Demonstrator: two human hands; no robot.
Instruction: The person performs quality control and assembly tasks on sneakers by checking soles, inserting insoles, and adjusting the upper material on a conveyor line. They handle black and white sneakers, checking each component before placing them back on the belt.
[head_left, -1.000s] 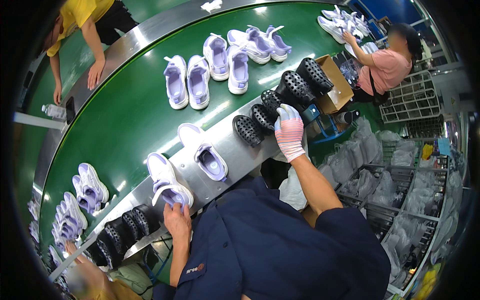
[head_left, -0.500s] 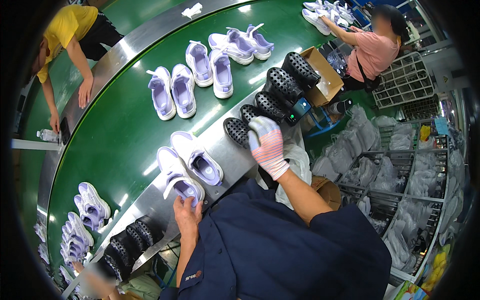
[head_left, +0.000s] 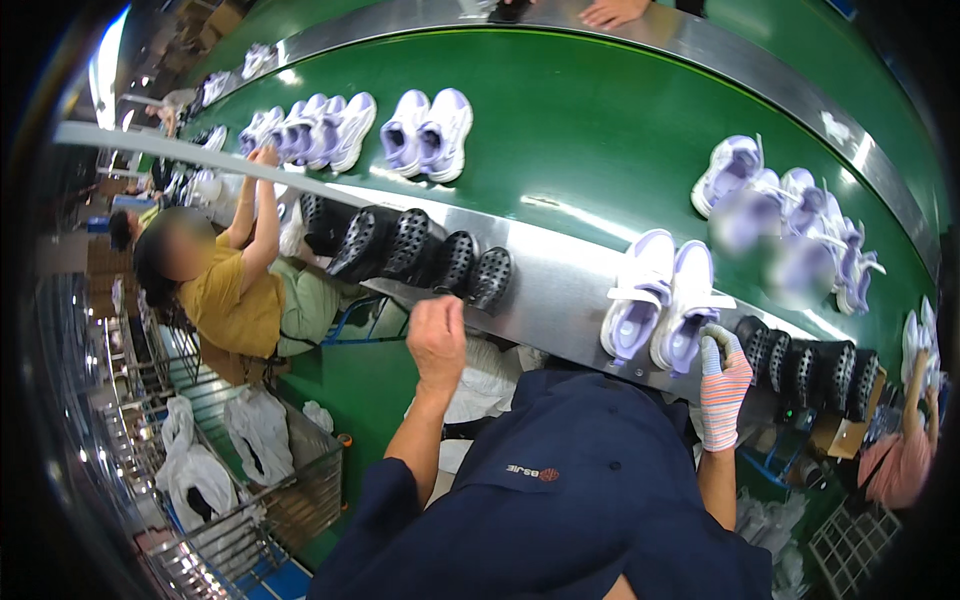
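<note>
My bare left hand (head_left: 438, 345) is closed and held up by the steel edge of the bench, just below a black perforated shoe form (head_left: 490, 280). Whatever its fingers may hold is hidden. My right hand (head_left: 725, 395), in a striped knitted glove, has its fingers bent against the side of a white and lilac sneaker (head_left: 686, 305), near the heel. Its mate, another white and lilac sneaker (head_left: 640, 300), stands close on the left, apart from both hands. Both sneakers have their heels toward me and rest partly on the steel edge (head_left: 565, 315).
More sneakers stand on the green belt (head_left: 570, 130), including a pair (head_left: 430, 135) at the far left. Black forms (head_left: 800, 365) line the edge at right. A co-worker in yellow (head_left: 235, 300) sits left, beside a wire cart (head_left: 300, 500); another in pink (head_left: 893, 465) is at right.
My view has swung left. My left hand has left the sneaker's heel and moved left, below the black forms. My gloved right hand has come from the forms to the right sneaker.
</note>
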